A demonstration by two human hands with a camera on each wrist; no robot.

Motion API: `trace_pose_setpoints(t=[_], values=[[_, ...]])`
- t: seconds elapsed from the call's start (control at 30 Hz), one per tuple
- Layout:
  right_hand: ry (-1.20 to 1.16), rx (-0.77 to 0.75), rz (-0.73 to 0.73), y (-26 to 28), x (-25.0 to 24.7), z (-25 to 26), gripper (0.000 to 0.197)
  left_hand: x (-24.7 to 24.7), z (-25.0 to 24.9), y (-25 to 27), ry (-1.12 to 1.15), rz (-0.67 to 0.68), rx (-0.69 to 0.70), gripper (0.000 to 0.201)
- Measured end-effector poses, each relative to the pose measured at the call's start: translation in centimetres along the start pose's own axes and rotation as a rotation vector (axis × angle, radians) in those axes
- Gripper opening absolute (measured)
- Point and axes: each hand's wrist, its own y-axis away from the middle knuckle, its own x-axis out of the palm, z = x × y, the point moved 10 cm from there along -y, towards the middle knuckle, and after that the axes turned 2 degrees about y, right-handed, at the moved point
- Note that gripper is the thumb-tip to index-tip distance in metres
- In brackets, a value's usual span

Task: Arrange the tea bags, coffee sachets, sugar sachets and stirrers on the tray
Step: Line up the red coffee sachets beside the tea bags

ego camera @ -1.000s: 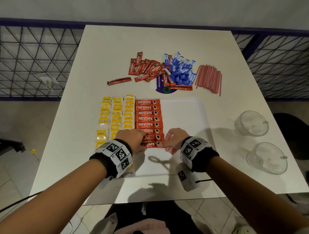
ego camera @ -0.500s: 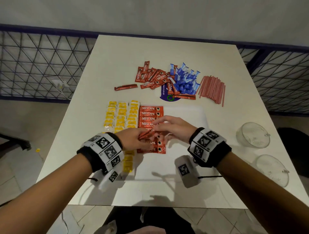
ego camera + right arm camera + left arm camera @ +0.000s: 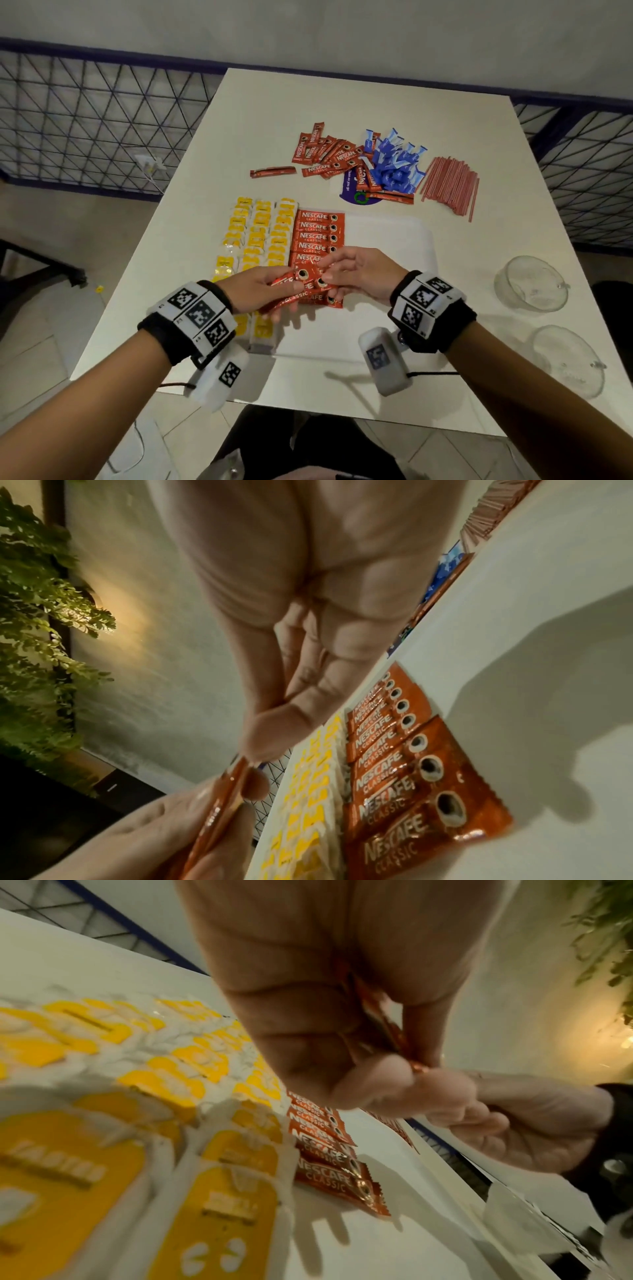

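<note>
My left hand [image 3: 284,296] grips a small bundle of red coffee sachets [image 3: 291,291] just above the near end of the white tray [image 3: 390,240]. My right hand [image 3: 327,278] pinches the right end of one sachet in that bundle. The wrist views show the bundle [image 3: 377,1020] inside my left fingers and its edge [image 3: 226,791] under my right thumb. A column of coffee sachets [image 3: 318,236] lies on the tray beside rows of yellow tea bags [image 3: 260,236]. Loose coffee sachets [image 3: 329,154], blue sugar sachets [image 3: 394,164] and red stirrers [image 3: 448,185] lie on the table beyond.
Two clear glass cups [image 3: 529,284] [image 3: 565,356] stand at the table's right edge. A purple round sticker [image 3: 356,195] lies under the loose piles. The right half of the tray is bare white. A black wire fence runs behind and beside the table.
Both hands rose from the near end of the coffee column. My left hand now holds the sachet bundle in the air, and my right hand has moved in to pinch its end.
</note>
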Motion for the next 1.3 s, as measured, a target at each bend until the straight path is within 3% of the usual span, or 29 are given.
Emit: trace_pose_setpoints(t=[0.23,0.43,0.67,0.8,1.03,1.3], values=[[0.076,0.030,-0.033,0.7,-1.7,-1.0,0.016,-0.9,1.4,0.8,-0.029,-0.085,-0.074,0.006],[0.253,0.121,-0.041,1.1,-2.0,-2.8,0.021,-1.5,1.6,0.3,-0.047,-0.243,-0.042,0.008],[0.324,0.226,-0.044,1.1,-1.5,-6.2,0.020,-1.0,1.9,-0.6,-0.717,-0.234,-0.035,0.019],[0.306,0.266,-0.097,0.8,-1.6,-7.4,0.011,-1.8,1.4,-0.7,-0.861,-0.292,-0.037,0.027],[0.358,0.308,-0.217,0.7,-2.2,-7.5,0.019,0.4,1.2,-1.9,-1.078,-0.132,-0.059,0.038],[0.353,0.347,-0.292,0.5,-2.5,-7.7,0.024,1.4,0.5,-2.6,-1.225,-0.107,-0.016,0.044]])
